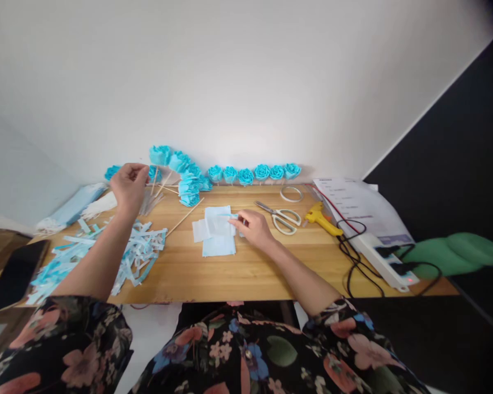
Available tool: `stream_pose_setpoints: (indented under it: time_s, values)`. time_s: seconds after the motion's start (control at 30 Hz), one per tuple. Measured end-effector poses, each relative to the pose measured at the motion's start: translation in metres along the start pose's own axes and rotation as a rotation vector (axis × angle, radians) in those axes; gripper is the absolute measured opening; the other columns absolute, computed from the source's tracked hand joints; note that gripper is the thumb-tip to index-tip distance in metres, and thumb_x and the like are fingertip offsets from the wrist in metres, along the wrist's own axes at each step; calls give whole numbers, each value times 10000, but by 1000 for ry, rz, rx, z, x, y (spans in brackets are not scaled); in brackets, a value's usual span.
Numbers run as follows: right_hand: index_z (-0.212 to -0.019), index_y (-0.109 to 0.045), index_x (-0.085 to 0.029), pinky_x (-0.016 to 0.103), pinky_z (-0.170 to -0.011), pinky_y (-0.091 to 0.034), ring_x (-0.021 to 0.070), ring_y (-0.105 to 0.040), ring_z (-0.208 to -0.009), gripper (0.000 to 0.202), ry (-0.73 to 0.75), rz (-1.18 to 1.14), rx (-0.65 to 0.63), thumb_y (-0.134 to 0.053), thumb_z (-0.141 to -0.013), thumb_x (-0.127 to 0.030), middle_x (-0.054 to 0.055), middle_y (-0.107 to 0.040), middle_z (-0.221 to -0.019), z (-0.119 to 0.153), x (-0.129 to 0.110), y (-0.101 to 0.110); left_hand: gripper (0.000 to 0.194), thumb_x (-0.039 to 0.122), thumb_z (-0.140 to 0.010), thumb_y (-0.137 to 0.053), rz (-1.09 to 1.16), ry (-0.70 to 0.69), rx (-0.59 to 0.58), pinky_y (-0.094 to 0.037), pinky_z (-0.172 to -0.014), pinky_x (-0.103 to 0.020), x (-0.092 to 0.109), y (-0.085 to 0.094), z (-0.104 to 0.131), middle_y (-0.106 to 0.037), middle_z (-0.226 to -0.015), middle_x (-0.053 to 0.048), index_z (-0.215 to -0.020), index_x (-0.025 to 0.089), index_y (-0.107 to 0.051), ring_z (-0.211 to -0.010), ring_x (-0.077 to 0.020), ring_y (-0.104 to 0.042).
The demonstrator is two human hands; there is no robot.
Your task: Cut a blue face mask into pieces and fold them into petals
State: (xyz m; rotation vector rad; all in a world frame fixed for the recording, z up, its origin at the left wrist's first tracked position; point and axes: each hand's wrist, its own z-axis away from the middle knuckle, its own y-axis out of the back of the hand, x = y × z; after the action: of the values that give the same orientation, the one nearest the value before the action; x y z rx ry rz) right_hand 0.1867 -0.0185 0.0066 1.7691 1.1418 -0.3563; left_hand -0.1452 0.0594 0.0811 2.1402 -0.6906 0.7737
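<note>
My right hand (pixel 252 227) is closed in a pinch on the edge of a thin light blue sheet (pixel 217 221), just above the table. White and pale blue pieces lie overlapped there, so I cannot tell which layers the fingers hold. My left hand (pixel 130 183) is raised at the left with its fingers pinched together; whatever is in them, if anything, is too small to make out. Behind and beside it are blue flowers (pixel 179 161) on thin wooden sticks. A loose stick (pixel 184 217) lies between the sheets and a heap of cut blue and white strips (pixel 142 249).
Scissors (pixel 280 215), a tape roll (pixel 291 193) and a yellow glue gun (pixel 324 219) lie right. Beyond them are papers (pixel 349 202), black cables and a power strip (pixel 384 257). Several blue flowers (pixel 246 176) line the wall. Stacked masks (pixel 74 205) and a phone (pixel 16 276) lie left.
</note>
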Motion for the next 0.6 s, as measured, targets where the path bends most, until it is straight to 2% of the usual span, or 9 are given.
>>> stream_pose_setpoints:
  time_s: [0.07,0.1,0.17,0.23,0.27,0.33,0.4,0.5,0.6]
  values:
    - [-621,-467,-199,255,-565,-314,111,-438,-561,435,-128,-131,5,-620,-868,-522,-29,-500,-588,-1,-1,2,255,360,-881,-614,205,-34,-60,-449,-636,-226,25,-13,27,-615,-683,7,-909,116,-681,-613,-105,-530]
    - [-626,-468,-201,250,-554,-311,107,-422,-554,430,-186,-182,19,-635,-848,-529,-39,-481,-577,-2,-1,3,280,394,-887,-606,261,-57,-141,-456,-647,-231,36,-20,41,-638,-695,-7,-853,130,-692,-623,-110,-539]
    - [-630,-472,-200,242,-546,-310,100,-404,-556,422,-237,-271,48,-652,-819,-531,-48,-456,-577,-4,0,4,379,492,-907,-560,343,-40,-389,-491,-698,-268,53,-34,69,-708,-816,-53,-954,152,-721,-701,-148,-601]
    - [-628,-464,-199,239,-545,-310,97,-397,-558,417,-261,-324,62,-656,-807,-523,-51,-443,-575,-5,0,6,496,585,-865,-574,480,17,-596,-516,-730,-312,65,-49,94,-728,-939,-103,-1072,157,-715,-817,-207,-647]
    - [-625,-460,-199,239,-543,-308,96,-395,-556,417,-267,-338,66,-659,-804,-518,-51,-438,-570,-5,0,6,544,625,-847,-573,558,55,-658,-522,-721,-328,68,-56,103,-726,-966,-116,-1089,159,-711,-844,-231,-658]
    - [-620,-461,-197,241,-541,-306,96,-397,-554,412,-268,-339,75,-667,-800,-504,-50,-438,-567,-5,0,7,518,619,-804,-641,619,86,-777,-519,-738,-333,72,-67,117,-723,-988,-111,-1045,169,-724,-881,-248,-658]
    - [-615,-462,-196,243,-536,-304,96,-397,-548,405,-254,-332,79,-668,-803,-489,-49,-441,-564,-6,0,8,437,566,-752,-727,626,123,-832,-499,-703,-309,74,-75,124,-719,-896,-73,-950,177,-730,-789,-218,-644]
    - [-608,-457,-197,244,-525,-306,95,-394,-537,407,-218,-309,86,-662,-808,-486,-46,-443,-563,-6,-2,9,394,562,-737,-733,570,195,-791,-424,-564,-266,72,-81,128,-648,-691,-26,-747,170,-692,-608,-163,-562]
    - [-607,-463,-197,246,-523,-315,101,-404,-544,420,-199,-260,102,-662,-805,-510,-39,-451,-560,-6,-4,10,413,560,-735,-729,541,193,-763,-381,-524,-252,68,-81,127,-590,-611,-7,-632,172,-633,-557,-141,-514]
